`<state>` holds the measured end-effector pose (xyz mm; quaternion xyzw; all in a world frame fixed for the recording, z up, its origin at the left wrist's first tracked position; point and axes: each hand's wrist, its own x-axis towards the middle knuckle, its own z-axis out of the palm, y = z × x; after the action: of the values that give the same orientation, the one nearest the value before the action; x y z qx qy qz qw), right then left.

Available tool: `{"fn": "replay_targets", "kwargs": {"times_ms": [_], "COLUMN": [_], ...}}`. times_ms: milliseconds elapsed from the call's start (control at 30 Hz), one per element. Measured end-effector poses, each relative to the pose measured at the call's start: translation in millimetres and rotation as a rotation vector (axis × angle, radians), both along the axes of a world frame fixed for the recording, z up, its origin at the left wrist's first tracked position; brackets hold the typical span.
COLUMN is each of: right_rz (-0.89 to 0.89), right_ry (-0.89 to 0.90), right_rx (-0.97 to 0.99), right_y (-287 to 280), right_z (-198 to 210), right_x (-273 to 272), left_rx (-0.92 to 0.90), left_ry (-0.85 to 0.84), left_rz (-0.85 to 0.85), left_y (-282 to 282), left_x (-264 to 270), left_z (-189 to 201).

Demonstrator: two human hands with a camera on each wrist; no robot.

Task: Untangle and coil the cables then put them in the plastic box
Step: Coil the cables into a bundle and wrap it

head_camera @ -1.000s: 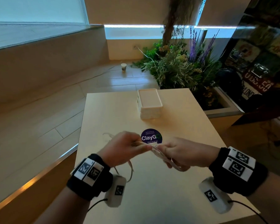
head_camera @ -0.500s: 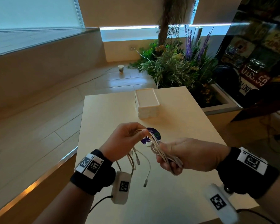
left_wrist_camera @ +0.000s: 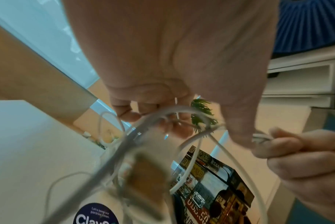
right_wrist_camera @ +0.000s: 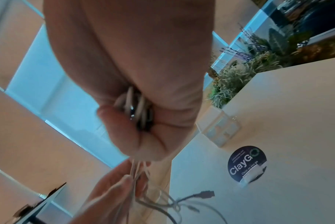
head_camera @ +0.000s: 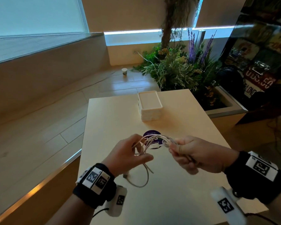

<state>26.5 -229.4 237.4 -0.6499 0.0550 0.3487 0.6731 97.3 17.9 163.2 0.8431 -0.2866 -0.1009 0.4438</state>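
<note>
Clenched in a fist, the right hand (head_camera: 199, 155) grips a gathered bundle of white cables (head_camera: 154, 140) above the near half of the table (head_camera: 177, 184); in the right wrist view several strands and a metal plug end pass through the closed fingers (right_wrist_camera: 124, 130). From the fist the strands arch leftward to the left hand (head_camera: 128, 153), whose fingers curl loosely around them with the thumb extended forward beneath the strands. In the left wrist view the fingertips (left_wrist_camera: 128, 115) hook over a looping strand, while further loops, blurred and close to the lens, hang below the palm. One loose loop droops beneath the left hand toward the tabletop, ending in a plug; whether it touches the surface cannot be told. Both hands are held above the table, just apart from each other, joined only by the cables.

Farther along the table, well apart from the hands, stands the white plastic box (head_camera: 150, 105), its lid seated on top. Between box and hands a round dark sticker (head_camera: 150, 133) lies flat on the tabletop, partly hidden behind the arching strands. Beyond the far edge of the table a planter (head_camera: 185, 69) holds green foliage and purple flower spikes. A small cup (head_camera: 124, 72) stands on the wooden floor to the left of the plants. Both wrists carry black bands with printed marker tags.
</note>
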Motion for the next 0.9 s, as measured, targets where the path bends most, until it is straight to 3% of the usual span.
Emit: {"fn": "replay_targets", "kwargs": {"times_ms": [67, 133, 367, 467, 533, 633, 700, 900], "right_rz": [-0.068, -0.097, -0.009, 0.013, 0.007, -0.015, -0.003, 0.026], "right_ry": [0.024, 0.036, 0.043, 0.03, 0.018, 0.011, 0.017, 0.012], "right_rx": [-0.01, -0.016, 0.051, 0.129, 0.167, 0.165, 0.146, 0.307], "right_y": [-8.3, -15.9, -37.9, -48.9, -56.5, -65.2, -68.1, -77.7], "right_z": [1.9, 5.5, 25.5, 36.8, 45.1, 53.2, 54.7, 67.3], "right_x": [5.4, 9.5, 9.4, 10.4, 11.6, 13.7, 14.4, 19.0], "left_rx": [-0.101, -0.12, 0.213, 0.254, 0.159, -0.172, -0.325, -0.416], "left_ry": [0.14, 0.178, -0.023, 0.045, 0.212, 0.511, 0.599, 0.751], "left_rz": [-0.004, -0.002, 0.073, 0.103, 0.1, 0.074, 0.082, 0.374], "left_y": [6.9, 15.7, 47.7, 59.5, 67.3, 74.1, 76.4, 84.2], "left_x": [-2.6, -1.0, 9.6, 7.3, 4.5, -3.2, -3.5, 6.6], "left_z": [2.4, 2.3, -28.4, -47.2, -53.0, -49.5, -46.2, -61.3]}}
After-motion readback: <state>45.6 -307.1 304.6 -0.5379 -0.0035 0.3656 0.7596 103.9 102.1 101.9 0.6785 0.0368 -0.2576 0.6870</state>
